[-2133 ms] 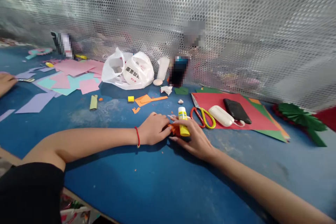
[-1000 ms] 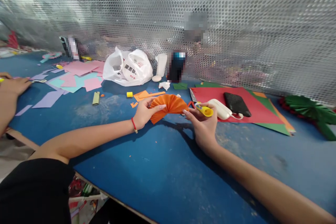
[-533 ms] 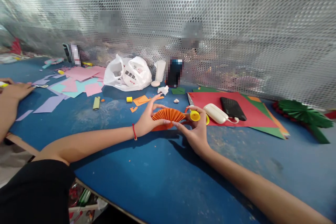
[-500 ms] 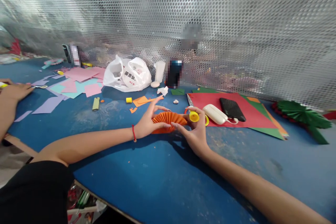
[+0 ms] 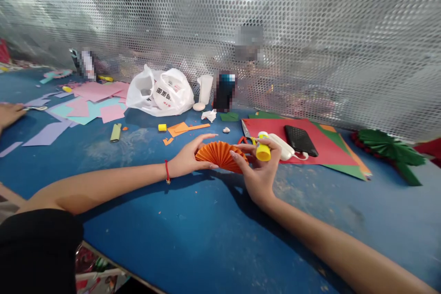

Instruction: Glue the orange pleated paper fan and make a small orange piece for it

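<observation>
An orange pleated paper fan (image 5: 220, 154), opened into a half round, is held between my two hands just above the blue table. My left hand (image 5: 191, 156) pinches its left end, thumb in front and fingers behind. At the right end, my right hand (image 5: 260, 170) grips the fan with thumb and fingers. Tucked in the fingers of that same hand is a yellow and white glue stick (image 5: 263, 148). A small yellow cap (image 5: 162, 127) stands on the table beyond the fan, beside orange paper scraps (image 5: 181, 128).
Red paper sheets (image 5: 330, 151) bear a black case (image 5: 300, 141) and a white device; scissors (image 5: 246, 133) lie at their left edge. Behind stand a white plastic bag (image 5: 161, 94) and a phone (image 5: 224, 92). A green pleated piece (image 5: 389, 149) lies right. Another person's hand (image 5: 10, 114) is far left.
The fan is spread wider, with its pleated face turned more toward me. The glue stick in my right hand has tilted more upright. The other person's hand has shifted left in view.
</observation>
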{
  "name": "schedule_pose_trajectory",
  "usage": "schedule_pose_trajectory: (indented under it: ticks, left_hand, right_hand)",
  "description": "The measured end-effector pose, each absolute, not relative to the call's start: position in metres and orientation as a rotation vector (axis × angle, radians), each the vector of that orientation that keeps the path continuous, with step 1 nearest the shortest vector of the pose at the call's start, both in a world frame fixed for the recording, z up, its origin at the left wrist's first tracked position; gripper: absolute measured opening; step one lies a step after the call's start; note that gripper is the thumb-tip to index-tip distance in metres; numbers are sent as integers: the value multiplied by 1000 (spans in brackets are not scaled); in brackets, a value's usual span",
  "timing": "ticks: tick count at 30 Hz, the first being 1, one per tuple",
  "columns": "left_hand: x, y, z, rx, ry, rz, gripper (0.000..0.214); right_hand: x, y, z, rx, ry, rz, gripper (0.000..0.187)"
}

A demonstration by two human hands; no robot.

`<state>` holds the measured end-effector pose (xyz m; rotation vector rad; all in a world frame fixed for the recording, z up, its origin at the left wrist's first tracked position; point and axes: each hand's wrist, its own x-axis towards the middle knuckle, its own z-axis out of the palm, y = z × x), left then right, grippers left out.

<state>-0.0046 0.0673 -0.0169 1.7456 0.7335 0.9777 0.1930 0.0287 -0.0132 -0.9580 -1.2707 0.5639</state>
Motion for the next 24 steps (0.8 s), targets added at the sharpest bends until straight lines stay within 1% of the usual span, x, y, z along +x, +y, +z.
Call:
schedule_pose_trajectory:
  ticks: [2, 4, 7, 9, 15, 20, 24]
  left_hand:
    - [-5, 67, -15, 1747, 737, 996, 68]
    - [-5, 67, -13, 1741, 787, 1112, 61]
    - [-6, 68, -13, 1672, 888, 1358, 61]
    - [-7, 71, -13, 1586, 916, 1457, 63]
    - [-7, 73, -14, 1469, 897, 1449, 64]
    - [-7, 69, -14, 1523, 864, 1403, 58]
    - [-7, 69, -14, 1561, 837, 1363, 58]
  right_hand:
    - [193, 31, -14, -955, -1228, 569, 48]
    - [194, 33, -14, -952, -1195, 593, 49]
    - [195, 35, -16, -952, -1189, 633, 52]
    - [194, 35, -16, -963, -1218, 661, 54]
    - [193, 36, -19, -998, -1290, 787, 59]
    - [193, 35, -20, -991, -1326, 813, 62]
    - [193, 34, -21, -968, -1306, 836, 63]
